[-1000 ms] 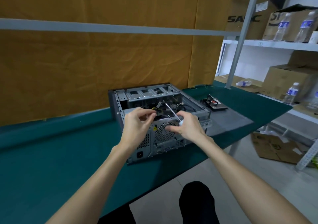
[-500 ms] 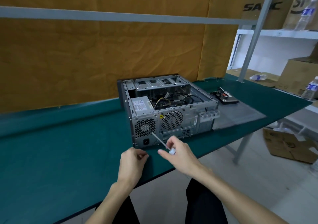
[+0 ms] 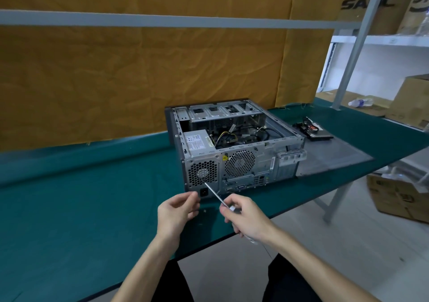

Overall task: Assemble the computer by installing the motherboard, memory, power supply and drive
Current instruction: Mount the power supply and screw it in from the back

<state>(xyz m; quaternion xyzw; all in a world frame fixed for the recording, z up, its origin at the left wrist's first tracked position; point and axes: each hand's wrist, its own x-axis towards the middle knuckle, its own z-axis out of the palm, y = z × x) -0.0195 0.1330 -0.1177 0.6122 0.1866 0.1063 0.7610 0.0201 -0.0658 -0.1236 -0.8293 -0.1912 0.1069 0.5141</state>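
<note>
The open computer case [image 3: 234, 144] sat near the counter's front edge, power supply [image 3: 199, 146] already inside. The right hand [image 3: 246, 218] gripped a screwdriver [image 3: 214, 193]; the left hand [image 3: 177, 211] pinched something too small to identify. Fastening the supply at the rear panel seemed underway, calling for the tip to meet a screw hole.

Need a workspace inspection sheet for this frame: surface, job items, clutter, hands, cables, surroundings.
Surface: green-covered table; grey mat at its right end.
Job items: open case on the table, rear panel toward the person; power supply sits inside; drive lies beside the case.
Clutter: small screw on the table near the hands.
Hands: right hand holds a screwdriver; left hand curled, contents unclear.
Cables: loose bundle inside the case.
Surroundings: brown backdrop, shelf with boxes, bottle.
</note>
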